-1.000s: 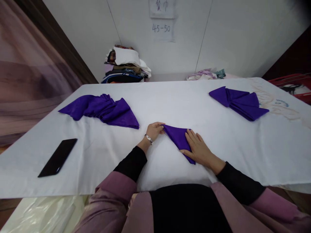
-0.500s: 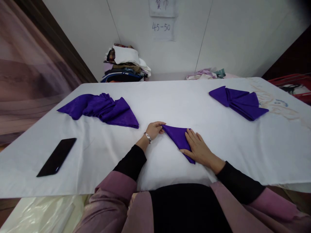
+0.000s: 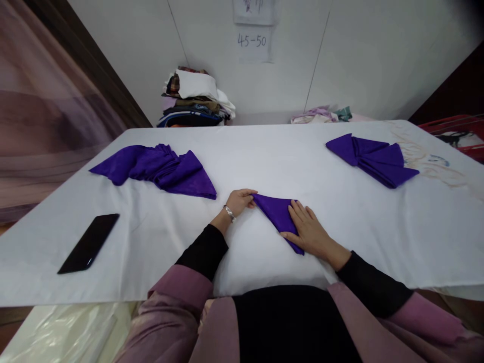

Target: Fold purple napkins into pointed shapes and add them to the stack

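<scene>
A purple cloth napkin point(image 3: 275, 212), folded into a narrow triangle, lies on the white tablecloth point(image 3: 260, 161) in front of me. My left hand point(image 3: 241, 201), with a silver bracelet at the wrist, pinches the napkin's pointed left corner. Flat across the napkin's right part rests my right hand point(image 3: 308, 229), its fingers stretched out and its thumb apart. The cloth's lower tip sticks out beneath that thumb.
Several crumpled purple napkins point(image 3: 159, 169) lie at the left, and a folded, fanned purple napkin point(image 3: 374, 159) at the far right. A black phone point(image 3: 89, 243) sits near the left front. Behind the table, a clothes pile point(image 3: 196, 98) stands against the wall.
</scene>
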Demonstrator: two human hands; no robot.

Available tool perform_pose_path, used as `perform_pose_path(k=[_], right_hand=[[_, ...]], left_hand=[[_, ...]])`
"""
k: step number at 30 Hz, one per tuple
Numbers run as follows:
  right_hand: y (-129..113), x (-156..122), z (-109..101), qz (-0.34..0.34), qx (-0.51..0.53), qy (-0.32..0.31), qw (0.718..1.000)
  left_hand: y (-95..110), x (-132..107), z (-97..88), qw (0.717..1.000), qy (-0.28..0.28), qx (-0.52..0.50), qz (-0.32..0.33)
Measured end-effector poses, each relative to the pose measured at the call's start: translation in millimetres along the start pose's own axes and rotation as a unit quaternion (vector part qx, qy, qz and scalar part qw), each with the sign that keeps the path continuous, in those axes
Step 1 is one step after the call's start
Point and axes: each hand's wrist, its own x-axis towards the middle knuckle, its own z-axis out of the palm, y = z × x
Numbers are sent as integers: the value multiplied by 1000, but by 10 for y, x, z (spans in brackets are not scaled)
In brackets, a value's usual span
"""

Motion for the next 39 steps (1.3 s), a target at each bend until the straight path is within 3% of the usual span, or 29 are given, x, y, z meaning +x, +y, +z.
perform_pose_path(k=[14, 23, 39], right_hand=[[7, -2, 17, -3, 3, 6, 1000], [8, 0, 19, -2, 4, 4, 1000], [4, -3, -6, -1, 4, -2, 1000]], left_hand=[[-8, -5, 78, 997, 49, 44, 33], [-131, 65, 18, 989, 73, 109, 68], [55, 34, -26, 995, 9, 87, 48]])
